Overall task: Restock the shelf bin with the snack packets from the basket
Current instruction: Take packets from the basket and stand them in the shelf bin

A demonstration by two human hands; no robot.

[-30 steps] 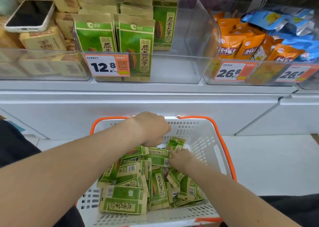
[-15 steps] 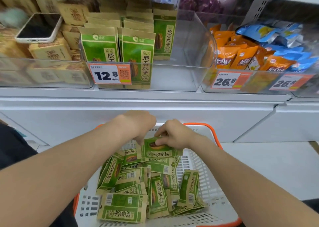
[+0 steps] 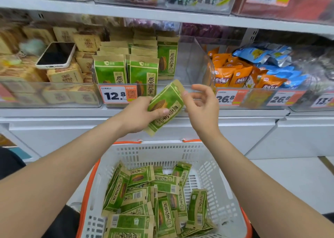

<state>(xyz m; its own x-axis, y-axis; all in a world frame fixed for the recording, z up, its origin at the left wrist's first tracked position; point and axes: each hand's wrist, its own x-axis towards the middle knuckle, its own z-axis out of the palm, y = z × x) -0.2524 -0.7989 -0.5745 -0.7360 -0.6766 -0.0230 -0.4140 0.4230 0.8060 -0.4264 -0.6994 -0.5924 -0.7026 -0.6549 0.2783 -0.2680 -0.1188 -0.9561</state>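
Left hand [image 3: 137, 116] curled round a green snack packet [image 3: 165, 105], held tilted in front of the clear shelf bin [image 3: 189, 62]. Right hand [image 3: 202, 107] loosely spread beside it, thumb tip at the packet's upper edge. Below, white basket [image 3: 216, 183] with orange rim, heaped with more green packets [image 3: 144, 192]. In the bin, matching upright packets [image 3: 110, 69] behind a 12.8 price tag [image 3: 113, 94]. Phone [image 3: 56, 55] lying on tan packs [image 3: 65, 75] in the neighbouring bin to the left.

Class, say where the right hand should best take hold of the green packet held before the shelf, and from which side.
Pinch the free upper end of the packet from the right, across its flat faces. The left hand grips the lower half, and it tilts toward the open right hand.
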